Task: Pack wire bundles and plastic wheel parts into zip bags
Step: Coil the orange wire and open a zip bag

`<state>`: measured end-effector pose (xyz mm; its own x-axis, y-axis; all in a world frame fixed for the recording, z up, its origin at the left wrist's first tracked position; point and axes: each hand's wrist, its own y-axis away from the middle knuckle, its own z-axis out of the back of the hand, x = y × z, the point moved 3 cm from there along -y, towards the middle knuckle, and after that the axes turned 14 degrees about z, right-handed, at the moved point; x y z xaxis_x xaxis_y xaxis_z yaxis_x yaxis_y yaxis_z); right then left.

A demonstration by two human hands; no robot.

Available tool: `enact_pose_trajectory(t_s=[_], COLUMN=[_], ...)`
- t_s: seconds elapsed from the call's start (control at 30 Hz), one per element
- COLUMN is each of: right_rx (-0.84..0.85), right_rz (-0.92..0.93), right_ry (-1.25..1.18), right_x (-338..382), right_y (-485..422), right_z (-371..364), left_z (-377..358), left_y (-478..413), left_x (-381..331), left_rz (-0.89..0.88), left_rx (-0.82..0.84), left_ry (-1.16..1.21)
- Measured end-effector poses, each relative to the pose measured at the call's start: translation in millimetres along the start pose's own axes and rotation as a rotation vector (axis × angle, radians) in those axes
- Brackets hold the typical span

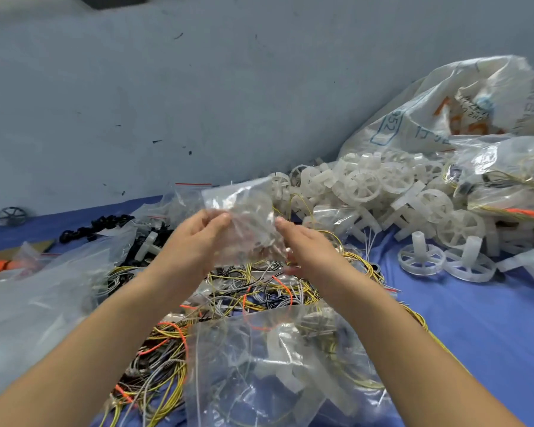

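A clear zip bag (244, 217) is held up in the middle of the view, above the wire pile. My left hand (195, 238) grips its left edge with thumb and fingers. My right hand (305, 241) holds its right edge, fingers curled against the plastic. What is inside the bag is blurred. Loose wire bundles (244, 288) in yellow, grey, black and orange lie under my hands. White plastic wheel parts (383, 192) are heaped to the right, and two more wheels (444, 260) stand apart on the blue cover. A filled zip bag (278, 365) lies in front.
A large printed white sack (444, 112) leans against the grey wall at the right, with filled clear bags (506, 180) below it. Empty zip bags (179, 201) and black plastic parts (99, 226) lie at the left. A big clear plastic sheet (37, 297) covers the near left.
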<state>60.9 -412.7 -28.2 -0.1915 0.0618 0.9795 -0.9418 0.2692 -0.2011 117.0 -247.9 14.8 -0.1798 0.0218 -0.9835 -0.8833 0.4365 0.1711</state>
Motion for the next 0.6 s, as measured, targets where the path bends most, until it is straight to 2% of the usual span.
enact_pose_trajectory(t_s=[0.1,0.2,0.33,0.4,0.5,0.6], right_rx=[0.225,0.359,0.25,0.215,0.211,0.262], right_rz=[-0.081,-0.028,0.066,0.177,0.295,0.128], right_ry=[-0.302,-0.3,-0.169,-0.097,-0.084,-0.171], right_x=[7,8,15,22,28,22], right_y=[15,31,38,39,40,42], right_z=[-27,-46,-51,-49,-50,-54], left_z=[19,38,52,54,50,51], left_y=[43,63,69,72,78,78], left_x=[16,31,42,46,46,41], left_rz=[0.061,0.019,0.11,0.136,0.074,0.007], left_rx=[0.016,-0.021,0.037,0.092,0.112,0.05], left_ry=[0.111,0.128,0.141,0.018,-0.156,-0.062])
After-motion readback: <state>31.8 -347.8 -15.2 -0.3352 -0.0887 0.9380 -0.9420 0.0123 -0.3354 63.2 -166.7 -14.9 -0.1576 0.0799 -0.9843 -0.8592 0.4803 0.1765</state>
